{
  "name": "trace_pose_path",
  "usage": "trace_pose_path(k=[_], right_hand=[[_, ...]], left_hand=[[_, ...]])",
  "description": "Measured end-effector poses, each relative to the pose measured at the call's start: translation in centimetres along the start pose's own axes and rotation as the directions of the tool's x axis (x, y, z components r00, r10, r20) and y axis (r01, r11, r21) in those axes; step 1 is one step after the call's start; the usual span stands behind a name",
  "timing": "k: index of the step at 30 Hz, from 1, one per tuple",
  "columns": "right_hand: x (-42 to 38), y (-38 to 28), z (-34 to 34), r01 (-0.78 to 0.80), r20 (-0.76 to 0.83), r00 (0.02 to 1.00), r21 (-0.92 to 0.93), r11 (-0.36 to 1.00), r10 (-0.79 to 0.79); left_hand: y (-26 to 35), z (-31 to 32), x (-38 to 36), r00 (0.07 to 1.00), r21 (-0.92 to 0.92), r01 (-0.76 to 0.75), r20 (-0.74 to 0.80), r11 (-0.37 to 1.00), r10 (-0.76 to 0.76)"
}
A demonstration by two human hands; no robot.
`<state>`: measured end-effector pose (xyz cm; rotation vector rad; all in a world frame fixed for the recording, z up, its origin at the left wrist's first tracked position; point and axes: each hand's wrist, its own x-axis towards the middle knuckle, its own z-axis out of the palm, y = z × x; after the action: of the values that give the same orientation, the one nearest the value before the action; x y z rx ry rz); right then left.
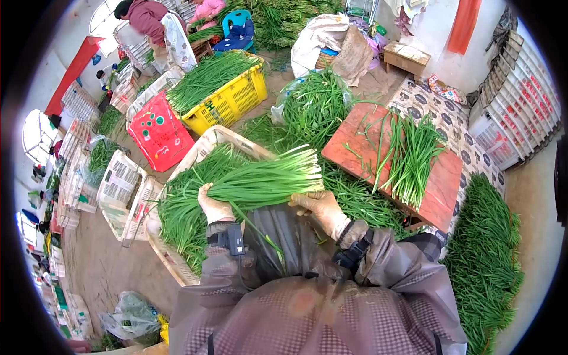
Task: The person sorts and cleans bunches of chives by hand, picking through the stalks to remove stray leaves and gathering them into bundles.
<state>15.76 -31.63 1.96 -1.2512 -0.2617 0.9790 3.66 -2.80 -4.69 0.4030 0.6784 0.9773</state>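
A bunch of green chives [260, 180] with pale stem ends lies across my lap at waist height, stems to the right. My gloved left hand [215, 206] is closed around its leafy part. Toward the pale ends, my gloved right hand [321, 211] grips the bunch from below, fingers bent against it. One loose leaf hangs down between my hands. Beneath and left of the bunch, a pale plastic crate [173, 258] holds more chives [180, 222]. To my right stands a reddish board [441, 192] with a loose pile of chives [417, 160] on it.
Ahead are a yellow crate [236, 97] full of chives, a red crate [158, 131] and a heaped bag of chives [319, 106]. More chives [482, 266] lie along the right wall, below stacked white crates [515, 112]. A person [151, 23] bends at the back left.
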Motion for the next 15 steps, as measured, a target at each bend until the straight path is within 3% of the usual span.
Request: trace_pose_path(k=[4, 8, 12, 15], right_hand=[[0.3, 0.8, -0.2, 0.013, 0.026, 1.000, 0.028, 1.000, -0.014], [0.8, 2.7, -0.7, 0.012, 0.050, 0.998, 0.312, 0.950, -0.029], [0.8, 2.1, -0.2, 0.028, 0.108, 0.986, 0.641, 0.767, -0.126], [0.8, 1.0, -1.0, -0.045, 0.262, 0.956, 0.582, 0.812, -0.135]], left_hand=[[0.0, 0.2, -0.4, 0.998, 0.031, -0.043, -0.038, 0.999, 0.045], [0.2, 0.5, -0.8, 0.999, -0.003, -0.015, -0.028, 1.000, 0.015], [0.2, 0.2, -0.5, 0.999, -0.037, 0.027, 0.019, 0.999, -0.027], [0.4, 0.8, -1.4, 0.999, -0.025, 0.033, 0.001, 0.999, -0.033]])
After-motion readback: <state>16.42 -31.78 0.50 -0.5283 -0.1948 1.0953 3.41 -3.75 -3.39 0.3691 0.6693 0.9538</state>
